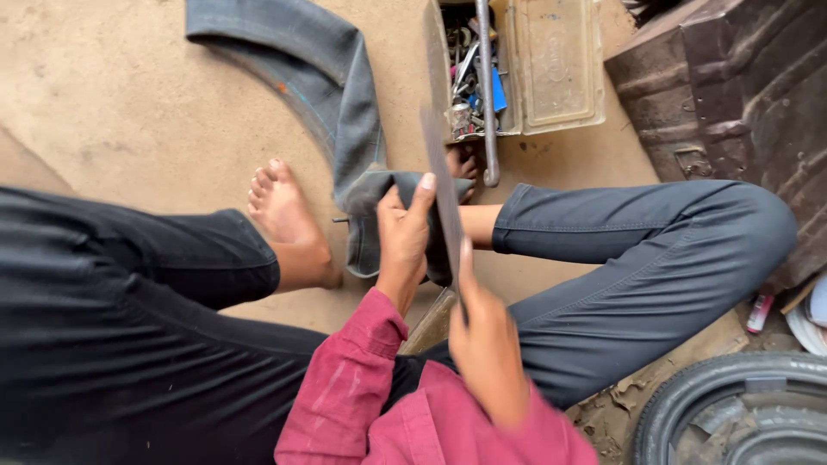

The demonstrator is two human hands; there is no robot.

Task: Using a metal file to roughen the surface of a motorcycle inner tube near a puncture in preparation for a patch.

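Observation:
I sit on the ground with a grey rubber inner tube (345, 95) curving from the top left down between my legs. My left hand (403, 237) grips the folded end of the tube above my lap, thumb on top. In my right hand (484, 344) is a long flat metal file (441, 185), its blade laid edge-on along the fold beside my left thumb. My bare left foot (289, 224) rests next to the tube; my right foot is mostly hidden behind the file.
An open metal toolbox (551, 69) full of tools stands ahead, with a metal rod (486, 95) lying across it. A dark ribbed metal panel (741, 95) sits at the right. A tyre (732, 413) lies at the bottom right, a small red tube (760, 312) near it.

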